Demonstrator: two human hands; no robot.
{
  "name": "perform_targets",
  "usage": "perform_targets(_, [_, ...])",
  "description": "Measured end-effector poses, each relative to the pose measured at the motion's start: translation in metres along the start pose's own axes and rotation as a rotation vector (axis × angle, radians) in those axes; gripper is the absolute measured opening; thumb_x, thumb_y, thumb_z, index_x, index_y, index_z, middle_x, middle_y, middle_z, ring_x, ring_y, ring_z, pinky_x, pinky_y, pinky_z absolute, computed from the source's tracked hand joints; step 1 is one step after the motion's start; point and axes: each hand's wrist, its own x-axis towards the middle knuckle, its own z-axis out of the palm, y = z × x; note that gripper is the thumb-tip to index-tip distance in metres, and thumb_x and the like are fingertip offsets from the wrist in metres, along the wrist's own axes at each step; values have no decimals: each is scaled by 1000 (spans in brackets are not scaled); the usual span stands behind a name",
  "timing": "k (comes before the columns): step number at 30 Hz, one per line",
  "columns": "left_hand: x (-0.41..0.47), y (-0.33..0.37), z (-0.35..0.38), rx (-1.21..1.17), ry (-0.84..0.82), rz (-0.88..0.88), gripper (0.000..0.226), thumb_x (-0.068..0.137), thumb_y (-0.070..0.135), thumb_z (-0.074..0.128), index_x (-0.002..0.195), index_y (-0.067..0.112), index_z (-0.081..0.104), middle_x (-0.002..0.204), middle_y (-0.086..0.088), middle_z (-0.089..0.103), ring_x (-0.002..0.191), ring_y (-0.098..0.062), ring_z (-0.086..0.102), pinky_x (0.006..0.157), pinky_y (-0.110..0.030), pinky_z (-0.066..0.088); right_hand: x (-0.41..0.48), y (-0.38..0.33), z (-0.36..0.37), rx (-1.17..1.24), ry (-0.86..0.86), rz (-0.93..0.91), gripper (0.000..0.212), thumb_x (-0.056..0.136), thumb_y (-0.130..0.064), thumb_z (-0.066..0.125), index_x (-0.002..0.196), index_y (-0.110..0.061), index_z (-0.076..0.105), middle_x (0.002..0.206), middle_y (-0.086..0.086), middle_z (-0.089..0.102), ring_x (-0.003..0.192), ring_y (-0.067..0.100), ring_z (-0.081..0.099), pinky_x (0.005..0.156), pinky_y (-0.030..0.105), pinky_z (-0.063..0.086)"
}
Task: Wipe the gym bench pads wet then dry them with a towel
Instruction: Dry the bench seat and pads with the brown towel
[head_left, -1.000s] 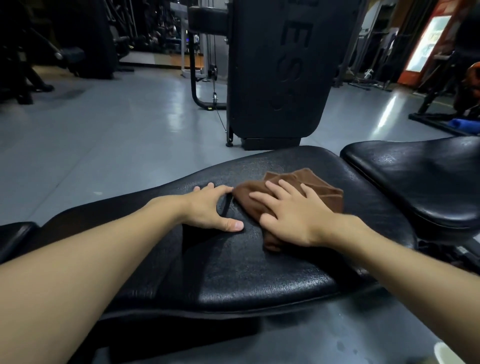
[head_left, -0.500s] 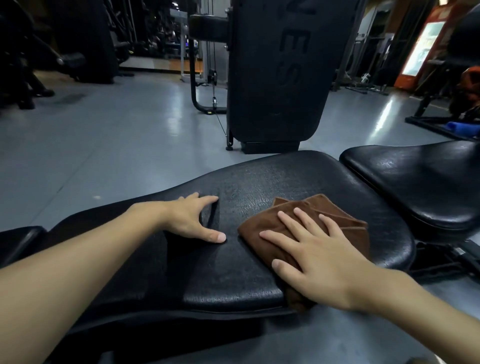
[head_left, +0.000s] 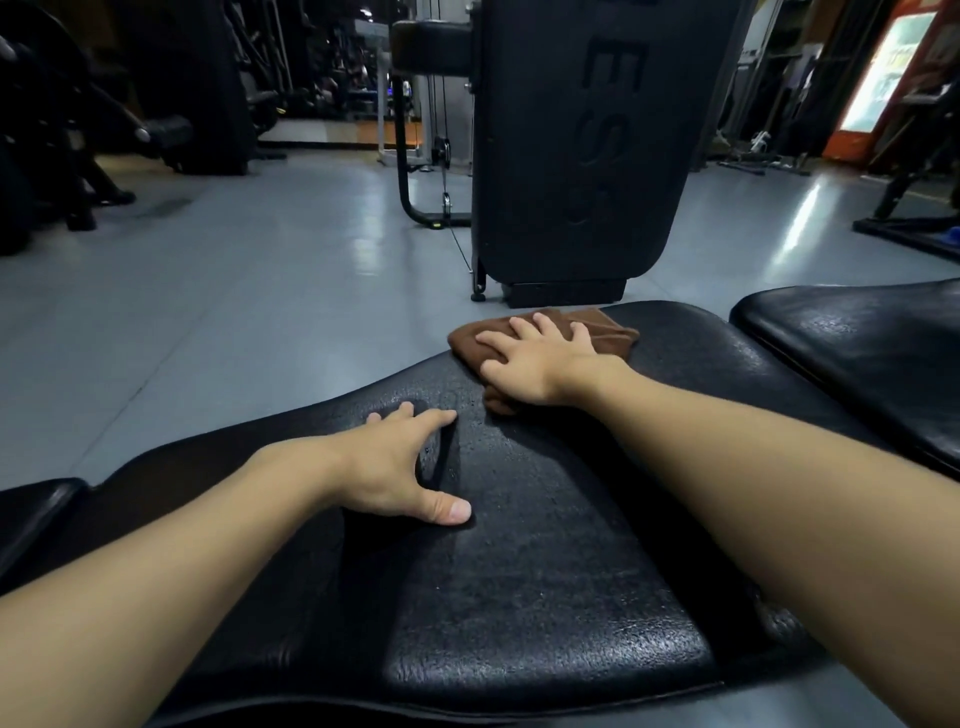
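- Head view, far left: dark gym machines stand on the grey floor, too dim to make out in detail.
- At the lower left edge, the rounded end of a small black pad sits just beside the long bench pad, which runs across the lower frame and has a grained, shiny black surface.
- The left hand lies palm down on the near-left part of the long bench pad. Its fingers are spread and fairly straight and the thumb stretches out to the right. It holds nothing. A few small bright specks glint on the pad beside its fingers.
- Beyond the bench, near the middle, a tall black machine housing stands on the floor with raised letters down its face. A cable and a curved frame are just to its left.
- The brown towel is bunched on the far edge of the long bench pad, right of centre and well apart from the left hand.
- The right hand presses flat on top of the towel with its fingers spread and straight, not curled round the cloth. A fold of towel shows below the heel of the hand.
- To the right, a second black pad sits just beside the long one, with a narrow gap between them.
- At the far upper right is a lit, orange-framed cabinet.
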Motion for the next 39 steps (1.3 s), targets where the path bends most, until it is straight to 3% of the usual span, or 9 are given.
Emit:
perform_targets(4, [8, -8, 1, -14, 10, 25, 147, 24, 97, 56, 151, 46, 4, 164, -10, -4, 149, -33, -11, 121, -52, 8, 10, -2, 0, 12, 6, 20, 60, 93, -56, 21, 153, -48, 17, 167, 0, 6, 153, 27, -4, 116, 62, -5])
perform_targets(15, [4, -6, 2, 17, 33, 21, 148, 23, 102, 52, 151, 43, 6, 164, -9, 0, 150, -32, -7, 121, -52, 9, -109, -3, 15, -17, -12, -126, 60, 95, -53, 24, 153, -48, 13, 167, -3, 2, 153, 21, -5, 120, 54, -4])
perform_targets(22, [-18, 8, 3, 13, 43, -8, 123, 55, 80, 61, 155, 37, 5, 164, -14, -4, 149, -37, -6, 121, -51, 8, -238, -5, 27, -99, -19, -211, 83, 71, -64, 0, 152, -50, 3, 167, -6, -6, 152, 16, -12, 121, 49, -5])
perform_targets(25, [-24, 1, -1, 11, 70, 13, 116, 65, 76, 68, 155, 33, 10, 164, -9, 6, 151, -28, 6, 118, -46, 24, -255, -1, 24, -96, -28, -211, 76, 78, -73, 0, 151, -52, -5, 165, -8, -14, 151, 17, -17, 120, 53, -7])
perform_targets(27, [-28, -9, -5, 13, 56, -1, 125, 55, 82, 67, 154, 37, 7, 164, -7, 5, 150, -28, 8, 115, -47, 31, -252, -4, 27, -112, -11, -211, 76, 78, -74, 2, 151, -53, -4, 166, -5, -13, 151, 21, -17, 119, 54, -7])
perform_targets(30, [-28, -21, -4, 63, -31, -68, 137, 40, 97, 55, 153, 43, -1, 164, -7, -5, 151, -31, 0, 121, -48, 12, -233, -9, 32, -110, 6, -200, 79, 74, -71, 1, 151, -54, 3, 167, -5, -7, 152, 22, -13, 119, 56, -5])
perform_targets(33, [-24, -23, 0, 59, -42, -77, 140, 36, 98, 50, 152, 43, -6, 164, -8, -10, 149, -38, -5, 121, -52, 8, -196, -10, 29, -103, -19, -197, 69, 83, -69, 6, 150, -54, 4, 167, -6, -6, 152, 20, -13, 118, 57, -5])
perform_targets(36, [-22, -21, 2, 49, -17, -73, 131, 47, 88, 52, 153, 40, -7, 163, -9, -11, 148, -41, -6, 121, -52, 8, -142, -16, 27, -78, -15, -169, 57, 96, -61, 23, 151, -53, 10, 167, -5, -2, 152, 22, -9, 117, 60, -5])
perform_targets(39, [-23, -22, 7, 19, 14, -66, 125, 60, 81, 58, 154, 35, -9, 163, -8, -12, 148, -39, -7, 121, -49, 7, -79, -24, 21, -51, -12, -133, 57, 95, -59, 25, 151, -53, 12, 167, -3, 0, 153, 24, -6, 116, 62, -5])
